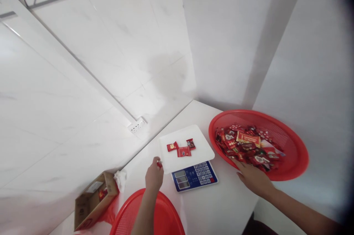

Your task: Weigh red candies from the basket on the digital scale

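My left hand [154, 175] is closed on a small red wrapped candy [159, 164], beside the near left corner of the white weighing tray [166, 159]. Three red wrapped candies [184, 151] lie together on that tray. Below it, the blue keypad panel [195, 176] of the scale faces me, with three small display windows. My right hand [256, 179] is at the near rim of a red plastic basket [297, 161], fingers stretched out over the rim and nothing visible in them. Many red wrapped candies [249, 146] fill the bottom of this basket.
Another red basket [171, 213] stands at the table's front, under my left forearm. To its left is an open cardboard box [83, 209] with a few red packets inside, next to crumpled white plastic [121, 179]. A power strip [137, 124] is on the tiled wall behind the white table [229, 205].
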Available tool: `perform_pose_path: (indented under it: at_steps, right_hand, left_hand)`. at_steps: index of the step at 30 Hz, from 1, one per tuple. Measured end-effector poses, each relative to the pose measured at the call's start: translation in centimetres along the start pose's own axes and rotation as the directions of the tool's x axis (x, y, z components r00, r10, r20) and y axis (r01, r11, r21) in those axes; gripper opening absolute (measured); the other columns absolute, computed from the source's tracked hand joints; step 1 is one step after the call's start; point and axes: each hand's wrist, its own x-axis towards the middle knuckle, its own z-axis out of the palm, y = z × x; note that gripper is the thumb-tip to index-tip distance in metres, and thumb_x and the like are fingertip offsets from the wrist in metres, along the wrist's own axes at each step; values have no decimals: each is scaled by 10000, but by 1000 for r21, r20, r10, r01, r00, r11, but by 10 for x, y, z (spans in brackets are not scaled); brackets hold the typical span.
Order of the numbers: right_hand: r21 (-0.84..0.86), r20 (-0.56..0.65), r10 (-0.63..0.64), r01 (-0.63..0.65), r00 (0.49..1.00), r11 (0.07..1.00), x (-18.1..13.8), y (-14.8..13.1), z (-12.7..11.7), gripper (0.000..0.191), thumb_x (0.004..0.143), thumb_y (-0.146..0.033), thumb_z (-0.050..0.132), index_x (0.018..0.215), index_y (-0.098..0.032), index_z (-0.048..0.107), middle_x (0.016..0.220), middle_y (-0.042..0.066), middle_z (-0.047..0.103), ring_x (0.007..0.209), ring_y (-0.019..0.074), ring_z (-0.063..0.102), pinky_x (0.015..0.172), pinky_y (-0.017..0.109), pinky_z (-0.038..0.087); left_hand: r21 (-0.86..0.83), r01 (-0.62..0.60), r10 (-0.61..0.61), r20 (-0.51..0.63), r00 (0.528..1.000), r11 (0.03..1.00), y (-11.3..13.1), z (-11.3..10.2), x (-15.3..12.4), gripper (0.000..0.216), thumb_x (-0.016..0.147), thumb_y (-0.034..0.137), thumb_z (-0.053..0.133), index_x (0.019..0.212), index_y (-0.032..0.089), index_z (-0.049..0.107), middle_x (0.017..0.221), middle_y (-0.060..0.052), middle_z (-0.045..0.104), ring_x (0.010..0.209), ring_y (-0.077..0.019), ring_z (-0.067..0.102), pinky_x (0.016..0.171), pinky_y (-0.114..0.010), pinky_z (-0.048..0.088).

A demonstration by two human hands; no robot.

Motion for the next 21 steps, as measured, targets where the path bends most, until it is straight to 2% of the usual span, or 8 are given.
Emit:
perform_pose_path:
  at_steps: [2, 5, 7, 9, 12, 15, 17, 21]
  right_hand:
    - [-14, 21, 5, -4, 1000, 1000, 0, -1, -1, 502, 773, -168, 337, 1258, -130, 458, 1085, 137, 624, 883, 276, 619, 718, 396, 499]
    - [-24, 21, 7, -6, 1000, 1000, -1, -1, -3, 491, 776, -165, 338, 1247, -141, 471, 1076, 134, 627, 890, 274, 618, 721, 391, 501]
    - [-23, 6, 5, -5, 1000, 1000, -1, -2, -3, 483, 774, -169, 349, 1239, -163, 480, 1056, 126, 636, 874, 272, 622, 712, 391, 504]
    - [-27, 4, 10, -10, 1000, 1000, -1, -2, -4, 485, 771, -171, 355, 1240, -171, 477, 1048, 121, 640, 865, 271, 624, 708, 394, 504]
    - [-29, 29, 16, -15, 999, 999, -1, -3, -4, 497, 776, -167, 344, 1260, -146, 453, 1088, 132, 622, 870, 268, 622, 707, 393, 503]
    - [-20, 26, 12, -12, 1000, 1000, 0, -3, -3, 504, 767, -157, 349, 1260, -140, 453, 1117, 135, 608, 877, 265, 621, 699, 384, 505]
    - [-23, 1, 7, -7, 1000, 1000, 0, -2, -1, 507, 758, -149, 360, 1255, -151, 460, 1088, 130, 623, 871, 264, 622, 701, 386, 505]
    - [-20, -10, -16, 16, 1000, 1000, 0, 1, 2, 508, 747, -129, 383, 1247, -135, 470, 1056, 129, 635, 893, 259, 616, 743, 383, 498]
  left_hand:
    - [-25, 57, -57, 29, 998, 998, -22, -17, -18, 385, 659, 163, 514, 1015, 309, 519, 535, 24, 548, 532, -184, 523, 611, -284, 366]
    - [-72, 126, -114, 158, 981, 989, -55, -31, -41, 428, 624, 199, 572, 1039, 289, 520, 479, 44, 532, 482, -176, 522, 614, -288, 390]
    - [-112, 139, -115, 195, 974, 984, -68, -31, -51, 461, 608, 268, 623, 1058, 271, 524, 580, 9, 597, 599, -209, 583, 685, -321, 419]
    - [-155, 101, -78, 150, 986, 983, -70, -25, -53, 534, 571, 330, 677, 1079, 256, 529, 840, -67, 650, 891, -265, 584, 823, -369, 401]
    - [-233, -24, 42, 73, 996, 972, -49, -2, -40, 635, 553, 370, 710, 1138, 238, 504, 1232, -135, 503, 1234, -294, 344, 1001, -410, 258]
    - [-305, -185, 213, 60, 975, 934, -11, 33, -13, 680, 628, 398, 662, 1240, 232, 417, 1390, -131, 324, 1313, -261, 204, 1052, -393, 179]
    - [-253, -244, 271, 76, 960, 936, 16, 60, 7, 728, 662, 430, 623, 1299, 215, 343, 1437, -137, 222, 1334, -271, 120, 1053, -422, 168]
    - [57, -161, 154, 112, 982, 985, 65, 108, 41, 817, 688, 552, 528, 1359, 211, 210, 1466, -163, 78, 1332, -336, 24, 1021, -532, 153]
